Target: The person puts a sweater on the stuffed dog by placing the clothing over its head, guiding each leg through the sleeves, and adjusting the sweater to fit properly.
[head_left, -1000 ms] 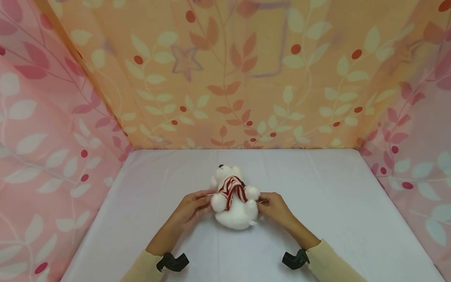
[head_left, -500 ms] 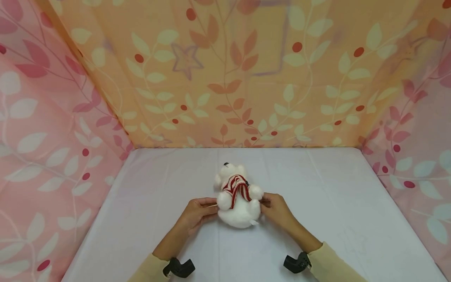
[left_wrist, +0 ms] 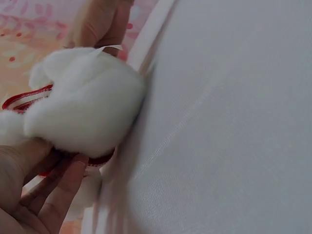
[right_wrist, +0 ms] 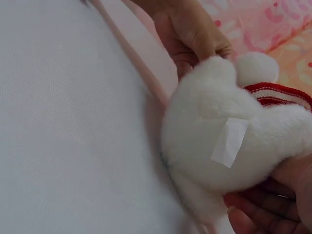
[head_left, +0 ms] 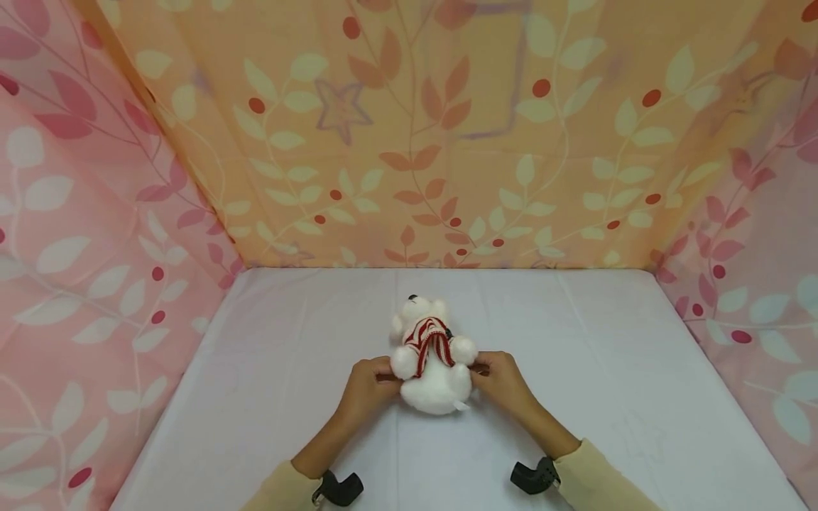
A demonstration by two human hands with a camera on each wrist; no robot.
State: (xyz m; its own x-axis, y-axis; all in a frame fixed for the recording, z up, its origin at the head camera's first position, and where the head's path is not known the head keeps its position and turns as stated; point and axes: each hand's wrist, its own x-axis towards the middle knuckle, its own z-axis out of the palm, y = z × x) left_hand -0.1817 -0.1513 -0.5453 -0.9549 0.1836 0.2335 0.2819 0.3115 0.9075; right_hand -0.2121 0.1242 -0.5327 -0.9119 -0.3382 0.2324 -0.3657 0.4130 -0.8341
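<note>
A white plush bear [head_left: 434, 392] lies on its back on the table, its dark nose pointing to the far side. Round its neck is a red-and-white striped scarf [head_left: 428, 336]. My left hand [head_left: 368, 387] grips the bear's left-hand side below the arm; in the left wrist view, the thumb and fingers [left_wrist: 63, 190] meet near red trim under the body. On the opposite side my right hand [head_left: 502, 381] holds the bear, its fingers [right_wrist: 263, 204] curled beneath it and partly hidden. A white tag [right_wrist: 230, 142] sticks out at the bear's bottom.
White cloth covers the table [head_left: 575, 333]. An orange leaf-patterned curtain [head_left: 409, 177] hangs along the back edge, and pink patterned curtains stand at both sides. Each wrist carries a black camera mount [head_left: 341, 490].
The bear has shifted slightly to the right from its earlier place. My left hand has moved right and its fingers have tucked in closer against the bear's side; my right hand is nearly still.
</note>
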